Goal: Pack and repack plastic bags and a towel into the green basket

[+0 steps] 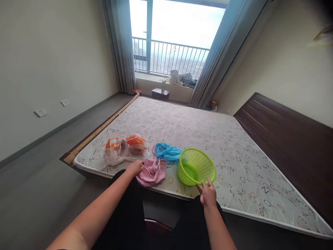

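So, head cam: the right hand (208, 195) has the near rim of a green basket (199, 164) in a light pinch, fingertips hooked over the edge. The basket sits on the mattress (179, 118) near its near edge, and its body lies far and a bit left of that grip. It's round, so no real long axis, and the right hand is clearly the nearer one.

Left hand (135, 168) is curled at the left side of a crumpled pink cloth (153, 172). Can't honestly tell if it's actually gripping fabric, fingers are too hidden. The cloth lies between the hands, left of the basket, with a blue bag (169, 152) just beyond it.
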